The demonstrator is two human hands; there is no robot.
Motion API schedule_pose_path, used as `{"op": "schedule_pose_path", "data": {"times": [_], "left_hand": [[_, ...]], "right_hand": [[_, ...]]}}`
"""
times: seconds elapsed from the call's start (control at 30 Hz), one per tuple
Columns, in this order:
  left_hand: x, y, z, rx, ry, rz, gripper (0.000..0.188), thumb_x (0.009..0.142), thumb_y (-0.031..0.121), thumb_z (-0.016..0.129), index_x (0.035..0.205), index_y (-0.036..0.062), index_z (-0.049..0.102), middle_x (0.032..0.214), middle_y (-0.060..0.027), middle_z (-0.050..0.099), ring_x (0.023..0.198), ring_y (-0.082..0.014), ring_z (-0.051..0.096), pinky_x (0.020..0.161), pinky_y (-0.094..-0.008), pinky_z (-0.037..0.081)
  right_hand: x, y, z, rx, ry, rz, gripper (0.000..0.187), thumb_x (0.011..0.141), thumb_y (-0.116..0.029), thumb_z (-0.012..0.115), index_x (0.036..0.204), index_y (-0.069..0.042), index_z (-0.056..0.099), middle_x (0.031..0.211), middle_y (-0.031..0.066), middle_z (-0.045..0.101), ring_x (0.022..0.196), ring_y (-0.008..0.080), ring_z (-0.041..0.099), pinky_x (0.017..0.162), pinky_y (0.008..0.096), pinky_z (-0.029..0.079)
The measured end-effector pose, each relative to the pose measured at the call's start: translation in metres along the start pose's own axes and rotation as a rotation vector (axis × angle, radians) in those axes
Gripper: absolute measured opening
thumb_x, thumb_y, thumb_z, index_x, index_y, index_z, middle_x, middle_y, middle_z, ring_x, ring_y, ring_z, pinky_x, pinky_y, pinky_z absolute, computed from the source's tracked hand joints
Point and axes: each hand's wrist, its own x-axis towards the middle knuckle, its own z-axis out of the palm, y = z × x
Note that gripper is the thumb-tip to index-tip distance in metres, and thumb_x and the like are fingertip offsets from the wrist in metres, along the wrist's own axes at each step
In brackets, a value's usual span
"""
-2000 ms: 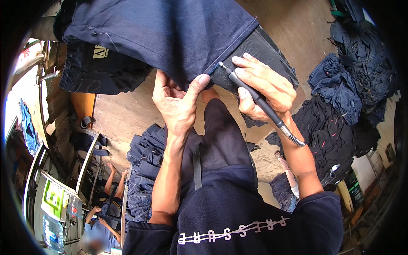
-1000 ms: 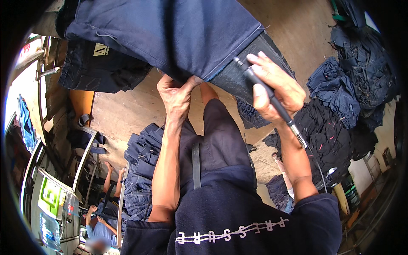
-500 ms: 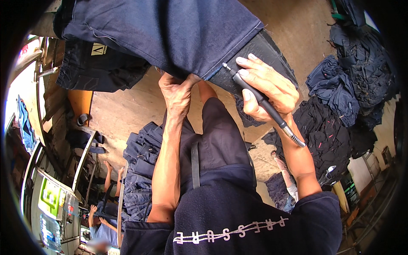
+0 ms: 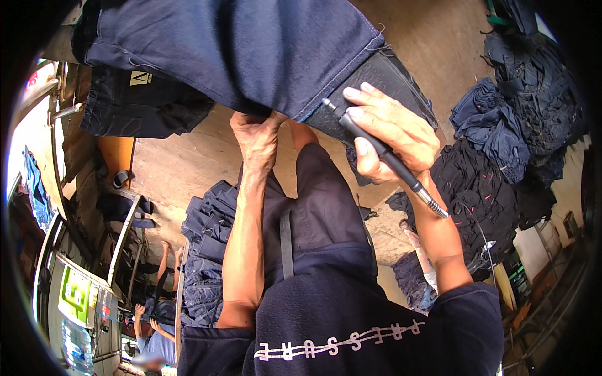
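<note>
Tool point(image 4: 384, 153), black and thin like a pen, in the right hand point(image 4: 401, 128), with fingers point(image 4: 387, 126) pinching it. Silver tip point(image 4: 333, 107) right by the hem point(image 4: 343, 76) of the big dark blue cloth point(image 4: 207, 62); cannot tell if touching. Under that hem, black board point(image 4: 384, 74), sticking out. In the left hand point(image 4: 256, 141), cloth's low edge pinched, some fingers hidden. Dark clothes point(image 4: 533, 100) piled at far right.

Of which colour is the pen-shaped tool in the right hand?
The pen-shaped tool is black with silvery metal ends, seen best in the head view.
</note>
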Motion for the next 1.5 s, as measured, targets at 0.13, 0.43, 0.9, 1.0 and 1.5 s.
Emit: {"op": "schedule_pose_path", "data": {"times": [0.13,0.43,0.9,1.0,1.5], "left_hand": [[0.001,-0.005,0.004,-0.237,-0.028,0.051,0.033,0.087,-0.013,0.081,0.118,-0.0027,0.075,0.119,-0.011,0.08,0.109,-0.0221,0.075,0.101,-0.0382,0.059],[0.002,-0.005,0.006,-0.289,-0.038,0.086,0.029,0.085,-0.002,0.094,0.11,0.0007,0.079,0.109,-0.0066,0.083,0.1,-0.0171,0.076,0.095,-0.0328,0.059],[-0.002,0.005,0.004,-0.123,-0.04,0.095,0.029,0.086,-0.003,0.093,0.111,0.0,0.078,0.11,-0.0067,0.083,0.101,-0.0164,0.076,0.095,-0.0323,0.059],[-0.001,0.004,0.003,-0.092,-0.021,0.078,0.028,0.086,-0.004,0.092,0.11,-0.0006,0.078,0.108,-0.0064,0.083,0.098,-0.0157,0.076,0.092,-0.0314,0.059],[-0.001,0.005,0.003,-0.015,-0.014,0.051,0.022,0.088,-0.004,0.089,0.106,-0.001,0.079,0.103,-0.0051,0.082,0.094,-0.0142,0.075,0.091,-0.0311,0.058]], "right_hand": [[0.0,-0.003,0.001,0.005,-0.056,-0.012,0.025,0.081,-0.006,0.077,0.104,0.005,0.083,0.097,0.0184,0.082,0.105,0.0352,0.083,0.102,0.0505,0.066],[0.001,-0.002,-0.002,-0.018,-0.006,0.01,0.025,0.078,-0.002,0.077,0.102,0.006,0.082,0.099,0.0196,0.083,0.104,0.0357,0.084,0.102,0.051,0.066],[-0.002,0.003,-0.001,-0.034,0.08,0.025,0.028,0.075,-0.001,0.077,0.102,0.006,0.082,0.096,0.0175,0.082,0.104,0.0359,0.084,0.102,0.0514,0.066],[-0.001,0.003,-0.002,-0.045,0.087,0.041,0.028,0.074,0.001,0.076,0.101,0.005,0.082,0.095,0.0171,0.082,0.105,0.0359,0.084,0.103,0.0517,0.065],[-0.002,0.001,-0.006,-0.08,0.061,0.096,0.032,0.084,-0.002,0.07,0.111,0.013,0.079,0.11,0.0315,0.081,0.111,0.0423,0.081,0.108,0.0567,0.061]]}}
